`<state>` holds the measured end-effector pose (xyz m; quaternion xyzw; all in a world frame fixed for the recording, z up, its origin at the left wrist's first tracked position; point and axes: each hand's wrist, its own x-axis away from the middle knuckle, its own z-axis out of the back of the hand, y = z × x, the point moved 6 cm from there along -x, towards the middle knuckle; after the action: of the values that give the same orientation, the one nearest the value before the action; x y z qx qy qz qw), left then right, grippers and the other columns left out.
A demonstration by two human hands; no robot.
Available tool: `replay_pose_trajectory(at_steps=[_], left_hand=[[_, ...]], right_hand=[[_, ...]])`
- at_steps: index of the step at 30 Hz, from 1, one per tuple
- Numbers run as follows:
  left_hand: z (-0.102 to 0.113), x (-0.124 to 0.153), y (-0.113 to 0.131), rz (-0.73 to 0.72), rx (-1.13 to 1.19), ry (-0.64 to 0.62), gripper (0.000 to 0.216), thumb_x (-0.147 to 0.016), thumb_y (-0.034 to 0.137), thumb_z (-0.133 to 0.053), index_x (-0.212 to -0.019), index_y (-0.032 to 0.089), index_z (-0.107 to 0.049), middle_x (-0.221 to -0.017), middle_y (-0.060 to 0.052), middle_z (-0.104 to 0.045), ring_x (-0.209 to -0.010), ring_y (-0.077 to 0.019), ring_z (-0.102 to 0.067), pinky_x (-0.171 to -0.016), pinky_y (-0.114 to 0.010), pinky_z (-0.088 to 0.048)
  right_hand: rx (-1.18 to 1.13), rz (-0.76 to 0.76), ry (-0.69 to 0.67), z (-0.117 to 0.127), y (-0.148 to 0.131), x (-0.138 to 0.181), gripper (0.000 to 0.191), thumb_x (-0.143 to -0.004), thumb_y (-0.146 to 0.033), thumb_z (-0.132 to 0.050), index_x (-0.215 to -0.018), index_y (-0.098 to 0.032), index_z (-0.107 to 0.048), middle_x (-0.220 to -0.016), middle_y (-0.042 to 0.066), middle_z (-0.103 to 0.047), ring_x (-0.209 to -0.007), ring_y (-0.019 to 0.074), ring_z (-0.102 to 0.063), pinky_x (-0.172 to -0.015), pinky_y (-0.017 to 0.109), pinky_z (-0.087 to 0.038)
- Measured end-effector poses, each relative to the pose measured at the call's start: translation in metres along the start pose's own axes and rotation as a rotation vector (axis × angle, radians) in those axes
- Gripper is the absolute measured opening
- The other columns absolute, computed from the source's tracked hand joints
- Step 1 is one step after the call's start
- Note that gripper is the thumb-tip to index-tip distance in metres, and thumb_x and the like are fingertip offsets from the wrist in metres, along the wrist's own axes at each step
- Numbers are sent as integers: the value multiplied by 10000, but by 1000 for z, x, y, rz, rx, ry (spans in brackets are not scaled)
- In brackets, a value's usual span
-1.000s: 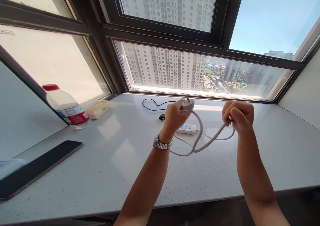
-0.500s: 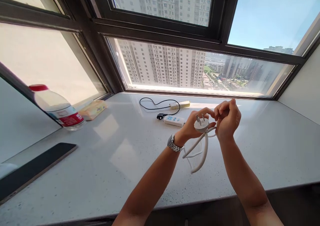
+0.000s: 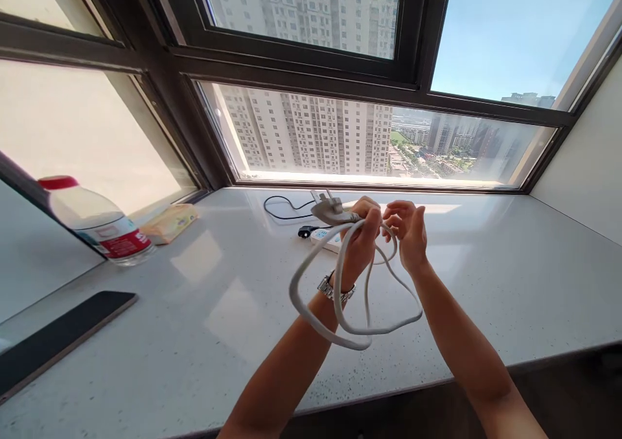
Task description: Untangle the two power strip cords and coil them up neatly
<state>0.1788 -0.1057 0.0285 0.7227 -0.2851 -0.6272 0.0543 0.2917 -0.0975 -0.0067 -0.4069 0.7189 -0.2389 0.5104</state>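
Observation:
My left hand is closed around loops of a white power cable, with the white plug sticking out above its fingers. The loops hang down over my left wrist and watch. My right hand is just to the right, fingers curled but apart, touching the cable near the left hand. Behind my hands, the white power strip lies on the white stone sill, partly hidden.
A black cord with a black plug lies near the window. A water bottle with a red cap, a yellowish packet and a dark flat slab sit at the left. The sill's front edge runs below my forearms.
The cable has been gathered into larger loops hanging from my left hand. The plug now points left above the left fingers, and my right hand's fingers have loosened.

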Motion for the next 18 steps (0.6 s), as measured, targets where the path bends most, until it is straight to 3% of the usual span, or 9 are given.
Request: replay_pose_trajectory(at_steps=[2, 5, 8, 11, 14, 18], left_hand=[[17, -9, 2, 48, 80, 169, 502, -872, 538, -509, -546, 166, -427, -622, 1, -461, -587, -99, -484, -564, -232, -421], [31, -19, -2, 279, 244, 196, 532, -812, 613, -537, -548, 183, -369, -514, 34, -386, -486, -99, -463, -497, -231, -428], [46, -24, -3, 471, 407, 282, 524, -851, 590, -498, -566, 189, -314, -458, 75, -241, -338, -57, -253, -345, -186, -270], [71, -30, 5, 491, 478, 451, 527, -915, 534, -428, -560, 181, -263, -448, 78, -179, -329, -46, -142, -313, -173, -142], [100, -34, 18, 447, 489, 569, 525, -974, 492, -294, -559, 178, -224, -431, 71, -144, -329, -52, -108, -315, -175, -102], [129, -37, 31, 354, 408, 597, 516, -993, 483, -189, -577, 178, -177, -413, 68, -110, -330, -57, -68, -327, -188, -76]], right_hand=[[35, -156, -226, -6, 32, 6, 695, -724, -840, -367, -863, -190, -570, -603, -33, -507, -422, 77, -424, -401, 218, -318], [39, -356, -507, -14, 69, 23, 693, -688, -837, -447, -804, -164, -569, -524, -47, -463, -432, 84, -421, -440, 229, -343], [58, -407, -717, -24, 84, 40, 684, -711, -811, -462, -764, -140, -587, -528, -40, -458, -454, 87, -425, -483, 246, -354], [186, -397, -895, -27, 93, 56, 684, -743, -793, -439, -702, -128, -596, -501, -56, -385, -443, 70, -340, -472, 235, -288], [495, -343, -867, -8, 105, 55, 583, -736, -714, -549, -562, -163, -474, -492, -75, -297, -457, 54, -256, -467, 223, -217], [921, -118, -683, 28, 107, 31, 547, -831, -613, -477, -512, -190, -344, -485, -61, -274, -473, 68, -250, -488, 232, -203]])
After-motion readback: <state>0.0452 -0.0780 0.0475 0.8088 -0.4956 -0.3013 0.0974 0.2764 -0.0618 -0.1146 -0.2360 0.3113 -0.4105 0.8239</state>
